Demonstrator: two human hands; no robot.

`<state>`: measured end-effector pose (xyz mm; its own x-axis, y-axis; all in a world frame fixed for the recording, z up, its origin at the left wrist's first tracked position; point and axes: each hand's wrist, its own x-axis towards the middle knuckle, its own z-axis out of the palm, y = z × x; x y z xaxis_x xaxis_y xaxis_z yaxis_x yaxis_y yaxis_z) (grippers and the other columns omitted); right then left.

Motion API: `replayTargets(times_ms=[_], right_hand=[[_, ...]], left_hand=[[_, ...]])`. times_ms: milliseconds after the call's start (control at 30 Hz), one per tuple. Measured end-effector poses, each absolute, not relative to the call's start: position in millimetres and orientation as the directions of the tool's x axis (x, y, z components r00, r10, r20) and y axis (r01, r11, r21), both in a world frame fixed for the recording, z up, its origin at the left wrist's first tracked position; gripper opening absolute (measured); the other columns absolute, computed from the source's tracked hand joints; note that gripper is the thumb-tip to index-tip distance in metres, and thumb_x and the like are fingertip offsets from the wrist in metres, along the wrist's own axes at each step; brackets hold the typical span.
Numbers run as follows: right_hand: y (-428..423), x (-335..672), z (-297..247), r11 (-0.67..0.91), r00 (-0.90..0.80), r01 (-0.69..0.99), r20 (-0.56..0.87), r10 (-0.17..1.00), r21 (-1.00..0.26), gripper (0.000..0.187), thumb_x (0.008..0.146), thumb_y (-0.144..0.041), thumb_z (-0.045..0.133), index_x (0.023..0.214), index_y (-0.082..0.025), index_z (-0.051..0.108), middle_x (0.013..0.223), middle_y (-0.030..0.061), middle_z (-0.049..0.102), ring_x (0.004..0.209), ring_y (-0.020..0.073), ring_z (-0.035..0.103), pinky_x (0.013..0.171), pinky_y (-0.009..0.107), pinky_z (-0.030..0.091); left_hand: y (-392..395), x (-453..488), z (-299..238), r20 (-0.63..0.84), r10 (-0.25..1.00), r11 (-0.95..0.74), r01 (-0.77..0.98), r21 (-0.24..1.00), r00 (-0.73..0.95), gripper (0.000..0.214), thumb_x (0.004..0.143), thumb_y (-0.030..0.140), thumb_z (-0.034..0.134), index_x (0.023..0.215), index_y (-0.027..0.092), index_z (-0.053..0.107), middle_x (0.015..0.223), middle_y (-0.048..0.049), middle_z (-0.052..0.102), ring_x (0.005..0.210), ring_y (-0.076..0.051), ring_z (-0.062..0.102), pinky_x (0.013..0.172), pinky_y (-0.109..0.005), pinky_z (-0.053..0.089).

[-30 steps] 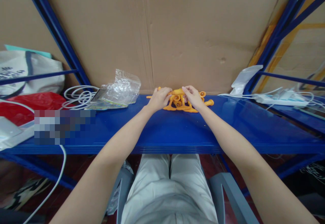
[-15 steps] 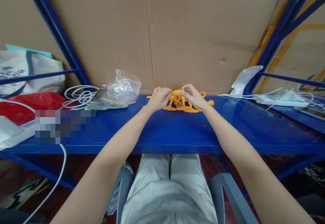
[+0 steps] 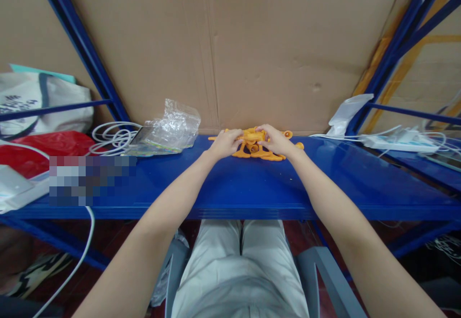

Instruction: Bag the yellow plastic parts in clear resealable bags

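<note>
A yellow-orange plastic toy [image 3: 253, 135] with leg-like bars and small round cups stands near the back of the blue shelf, between my hands. My left hand [image 3: 226, 143] is closed on its left side, the thumb toward the middle. At the right side, my right hand [image 3: 272, 139] curls its fingers around the same toy. Curved yellow pieces [image 3: 264, 155] lie at its base, and a small yellow cup [image 3: 287, 134] shows beyond my right hand. My hands cover part of the toy, so I cannot tell which pieces are joined.
A clear plastic bag [image 3: 175, 126] and a coiled white cable [image 3: 113, 135] lie on the left, by a red bag [image 3: 54, 147]. Cardboard [image 3: 270, 54] closes off the back. A white object [image 3: 345, 115] stands by the right post. The blue shelf [image 3: 252, 188] has its front edge before my lap.
My right hand has shifted from a pinch at the toy's top to a wider hold on its side. My left hand has lowered slightly. The toy's upper part looks turned and sits a little lower.
</note>
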<state>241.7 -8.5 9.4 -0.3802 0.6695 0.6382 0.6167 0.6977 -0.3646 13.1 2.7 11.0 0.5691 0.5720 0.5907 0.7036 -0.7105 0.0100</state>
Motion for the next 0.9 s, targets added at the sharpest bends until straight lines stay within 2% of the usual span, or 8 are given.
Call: replayTargets(times_ms=[200,367,533,667,900], right_hand=[[-9.1,237.2,4.4,0.673,-0.407,0.679,0.613,0.678,-0.293,0.035,0.07,-0.011,0.057,0.104,-0.018,0.055,0.113,0.0113,0.06,0.097,0.0228,0.06,0.085,0.038,0.05],[-8.2,234.5,0.7,0.642,-0.415,0.713,0.569,0.71,-0.281,0.036,0.082,-0.023,0.059,0.117,-0.017,0.058,0.12,0.0137,0.064,0.108,0.0272,0.062,0.095,0.046,0.049],[-0.8,231.7,-4.9,0.616,-0.436,0.743,0.509,0.742,-0.262,0.037,0.088,-0.019,0.055,0.124,-0.019,0.062,0.13,0.013,0.062,0.124,0.0275,0.057,0.107,0.05,0.043],[-0.9,230.6,-6.4,0.607,-0.444,0.762,0.501,0.743,-0.226,0.039,0.087,-0.018,0.057,0.125,-0.021,0.062,0.129,0.0117,0.062,0.124,0.027,0.056,0.108,0.05,0.043],[-20.9,222.6,6.3,0.493,-0.402,0.868,0.502,0.766,-0.055,0.034,0.083,-0.015,0.056,0.117,-0.019,0.063,0.125,0.0136,0.06,0.121,0.0296,0.053,0.101,0.051,0.043]], left_hand=[[7.6,11.8,8.2,0.569,0.593,-0.72,0.692,0.058,0.569,0.025,0.089,0.02,0.052,0.109,0.019,0.067,0.11,-0.0082,0.073,0.1,-0.023,0.068,0.088,-0.034,0.049],[6.8,9.9,8.7,0.542,0.618,-0.706,0.705,0.063,0.57,0.024,0.087,0.018,0.054,0.107,0.019,0.069,0.106,-0.0074,0.075,0.098,-0.023,0.069,0.087,-0.033,0.05],[2.2,11.1,10.3,0.499,0.644,-0.685,0.728,0.038,0.58,0.024,0.088,0.017,0.054,0.106,0.018,0.07,0.105,-0.0081,0.075,0.099,-0.023,0.07,0.088,-0.033,0.051],[1.1,13.2,9.6,0.492,0.624,-0.697,0.717,-0.001,0.607,0.025,0.088,0.018,0.054,0.106,0.02,0.071,0.104,-0.0066,0.076,0.099,-0.023,0.07,0.089,-0.034,0.052],[4.9,14.7,6.7,0.512,0.63,-0.691,0.722,0.026,0.584,0.025,0.089,0.02,0.054,0.107,0.022,0.07,0.108,-0.006,0.075,0.104,-0.023,0.069,0.094,-0.035,0.051]])
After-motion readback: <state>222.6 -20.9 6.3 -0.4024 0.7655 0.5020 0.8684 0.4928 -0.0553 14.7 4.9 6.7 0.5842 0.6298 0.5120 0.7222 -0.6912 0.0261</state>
